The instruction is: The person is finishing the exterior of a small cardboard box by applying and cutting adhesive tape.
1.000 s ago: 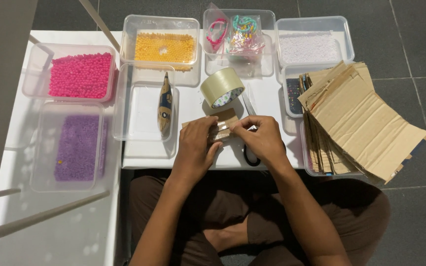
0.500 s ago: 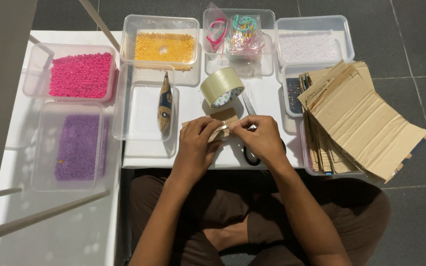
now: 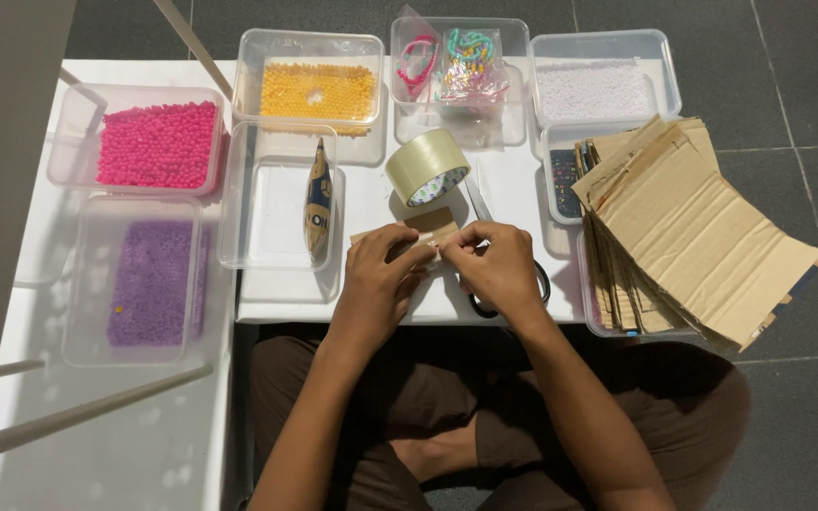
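White table (image 3: 523,203): both hands pinch small cardboard piece (image 3: 431,227)

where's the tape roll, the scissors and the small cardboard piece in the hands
tape roll (image 3: 425,163), head view, on its outer band
scissors (image 3: 542,281), head view, on the black handle loop
small cardboard piece (image 3: 432,224), head view, on its bare upper edge

Both my left hand (image 3: 379,284) and right hand (image 3: 489,270) are pinching a small brown cardboard piece (image 3: 425,227); the clear tape roll (image 3: 427,167) sits just above my fingers, black-handled scissors (image 3: 508,284) under my right.
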